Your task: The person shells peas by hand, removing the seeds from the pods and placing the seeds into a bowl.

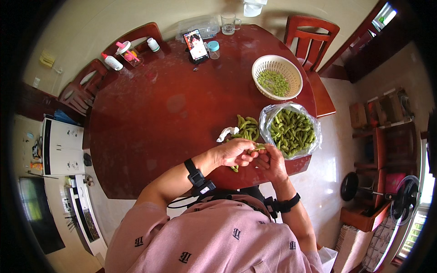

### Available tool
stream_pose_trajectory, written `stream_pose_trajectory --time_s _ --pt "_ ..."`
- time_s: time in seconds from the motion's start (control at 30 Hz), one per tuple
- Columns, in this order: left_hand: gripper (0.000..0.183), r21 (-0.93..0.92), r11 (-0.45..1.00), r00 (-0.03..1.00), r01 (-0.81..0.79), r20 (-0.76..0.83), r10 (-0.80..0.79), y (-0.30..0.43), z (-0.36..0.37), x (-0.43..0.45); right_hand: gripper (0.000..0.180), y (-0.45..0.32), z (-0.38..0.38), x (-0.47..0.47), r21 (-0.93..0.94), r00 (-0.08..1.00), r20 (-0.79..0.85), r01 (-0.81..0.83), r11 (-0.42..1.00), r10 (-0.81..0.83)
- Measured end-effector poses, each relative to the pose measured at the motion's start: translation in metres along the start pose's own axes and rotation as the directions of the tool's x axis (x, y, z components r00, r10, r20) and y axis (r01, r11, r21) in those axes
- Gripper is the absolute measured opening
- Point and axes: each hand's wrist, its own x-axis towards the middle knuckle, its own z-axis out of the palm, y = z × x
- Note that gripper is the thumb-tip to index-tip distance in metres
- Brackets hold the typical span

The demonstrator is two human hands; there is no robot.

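Observation:
Between my two hands is a green soybean pod (260, 147), held over the table's near edge. The fingers of my left hand (239, 153) pinch one end, and my right hand (274, 162) grips the other. Just beyond them lies a loose pile of pods (248, 127) on the wood, partly covered by my left hand. A clear plastic bag (264, 117), rolled open and full of pods (292, 132), stands right of my hands. Behind it sits a cream plastic colander (258, 85) with shelled green beans (274, 83) in its bottom.
A crumpled white tissue (227, 133) lies beside the loose pods on the dark red wooden table (153, 119). Along the far side stand a phone on a stand (196, 46), a blue-lidded jar (214, 50), a glass mug (228, 24) and several bottles. Wooden chairs (310, 41) surround the table.

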Motion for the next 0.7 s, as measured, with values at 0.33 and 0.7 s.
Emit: stream_pose_trajectory --time_s 0.33,0.7 --pt "0.017 0.17 0.983 0.972 0.066 -0.235 -0.025 0.01 -0.011 -0.012 0.023 0.006 0.0 0.005 -0.305 0.993 -0.056 0.086 0.949 -0.108" --pt "0.026 0.375 0.926 0.772 -0.052 -0.573 0.276 0.024 -0.03 -0.026 0.024 -0.033 -0.024 0.033 -0.964 0.676 0.097 -0.12 -0.238 -0.731"
